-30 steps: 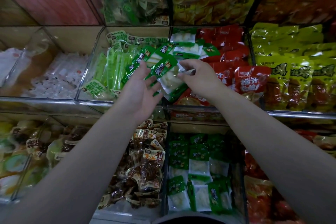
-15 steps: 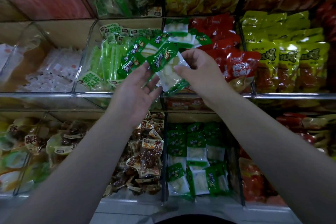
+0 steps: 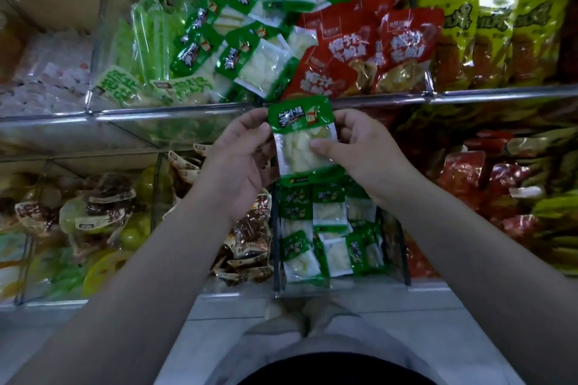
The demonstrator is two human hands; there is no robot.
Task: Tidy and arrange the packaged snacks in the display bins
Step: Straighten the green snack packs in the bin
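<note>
Since the upper bin [image 3: 175,109] at 12 o'clock mixes green packs with red packs [image 3: 353,47], a nudge could tip some over its rail. The lower bin [image 3: 276,259], at 6 o'clock from the hands, holds matching packs. Left hand [image 3: 240,150] and right hand [image 3: 359,150] each keep a pinching grip on the packet [image 3: 300,147], above that bin. The slick film may slip and fall to the floor [image 3: 219,316].

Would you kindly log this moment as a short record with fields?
held: green packet, upright, between both hands
left hand: grips its left edge
right hand: pinches it, thumb on front
lower bin: similar packets, beneath the held one
upper bin: stray green packets beside red packets
</note>
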